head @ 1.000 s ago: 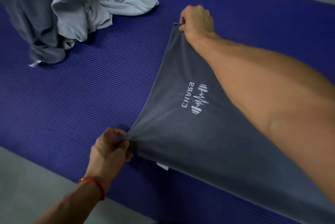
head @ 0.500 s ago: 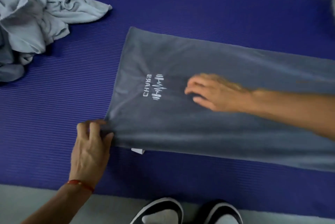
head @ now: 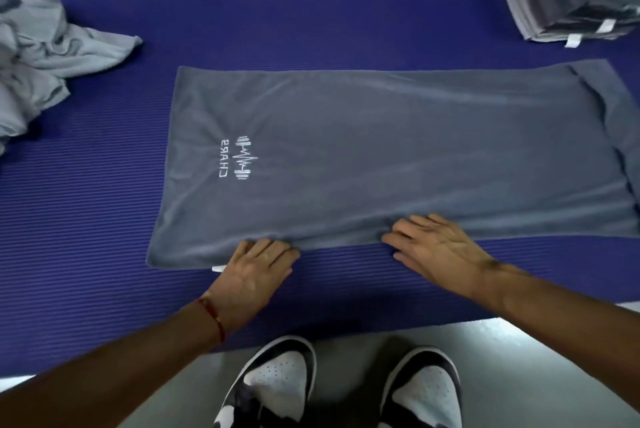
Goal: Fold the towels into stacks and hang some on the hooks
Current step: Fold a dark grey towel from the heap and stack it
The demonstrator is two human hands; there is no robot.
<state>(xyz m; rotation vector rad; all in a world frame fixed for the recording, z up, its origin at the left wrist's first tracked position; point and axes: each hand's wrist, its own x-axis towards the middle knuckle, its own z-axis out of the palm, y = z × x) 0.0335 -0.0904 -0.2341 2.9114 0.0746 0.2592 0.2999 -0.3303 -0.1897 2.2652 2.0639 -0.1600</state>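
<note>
Grey towel (head: 363, 157) lies spread flat on the purple mat (head: 104, 219), long side running left to right, white logo (head: 239, 157) near its left end, far right corner turned over on itself. Both hands sit at the near long edge. Left hand (head: 258, 271) has its fingertips tucked at or under the hem, knuckles bent; looks like it is pinching the edge, though the fingertips are hidden by cloth so the grip is a guess. A small white tag (head: 218, 269) pokes out just left of that hand. Right hand (head: 434, 247) lies with fingers spread and mostly straight, tips on the towel edge, pressing rather than gripping. Beyond the fingers the whole towel is still one open layer, so no fold is made on this piece yet; likely next is lifting the near edge over to the far edge. Far past the right fingers, at the top right corner, a folded stack (head: 571, 1) of towels already sits on the mat, so part of the job is done. Off to the left of the left fingers a crumpled pile (head: 41, 56) of lighter towels waits unfolded. No hooks in view, hanging not started as far as can be seen. Person's shoes (head: 277, 386) stand on the floor just short of the mat.
</note>
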